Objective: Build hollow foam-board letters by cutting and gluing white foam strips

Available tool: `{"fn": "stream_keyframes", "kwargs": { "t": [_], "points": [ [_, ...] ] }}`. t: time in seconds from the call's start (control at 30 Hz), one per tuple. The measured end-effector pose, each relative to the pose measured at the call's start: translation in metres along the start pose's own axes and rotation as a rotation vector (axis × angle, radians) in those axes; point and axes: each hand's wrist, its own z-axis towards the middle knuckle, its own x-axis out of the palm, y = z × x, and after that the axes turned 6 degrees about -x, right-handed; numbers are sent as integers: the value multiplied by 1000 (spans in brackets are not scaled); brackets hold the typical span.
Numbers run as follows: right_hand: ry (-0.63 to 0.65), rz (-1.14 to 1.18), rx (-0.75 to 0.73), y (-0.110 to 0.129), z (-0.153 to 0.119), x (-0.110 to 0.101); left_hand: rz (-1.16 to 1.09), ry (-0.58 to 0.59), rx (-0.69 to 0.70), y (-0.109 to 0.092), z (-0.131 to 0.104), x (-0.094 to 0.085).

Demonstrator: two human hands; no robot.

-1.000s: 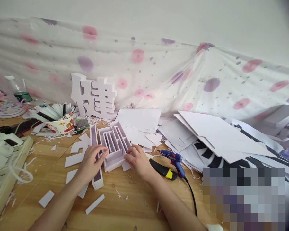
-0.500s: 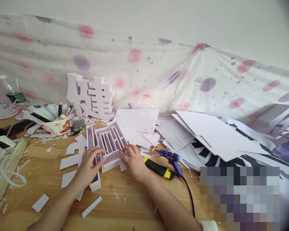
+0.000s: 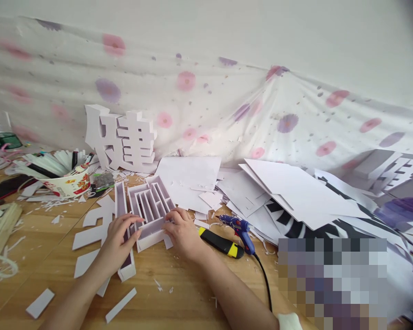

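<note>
A white foam-board character [image 3: 153, 200], hollow with thin upright walls inside, lies on the wooden table in front of me. My left hand [image 3: 119, 240] grips its near left corner, thumb and fingers bent around the wall. At the near right side, my right hand [image 3: 182, 231] has its fingers curled over the edge; the fingertips are partly hidden. A long narrow white piece with raised sides [image 3: 126, 270] runs along the character's left, partly under my left hand. Flat white cut-outs [image 3: 89, 237] lie farther left.
To the right lie a black-and-yellow utility knife [image 3: 221, 243] and a blue glue gun [image 3: 239, 229] with its cord. White sheets [image 3: 296, 190] are piled behind them. A finished-looking standing character [image 3: 120, 137] and a paper tub of strips [image 3: 67, 184] stand at the back left.
The whole view has shifted a little, so most things sit farther left. Both hands keep nearly the same hold on the foam-board character.
</note>
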Motion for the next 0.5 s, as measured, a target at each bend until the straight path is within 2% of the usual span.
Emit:
{"fn": "stream_keyframes", "kwargs": {
  "t": [0.5],
  "points": [
    [36,-6,32,2,1,0,-20,2,14,-1,-2,1]
  ]
}}
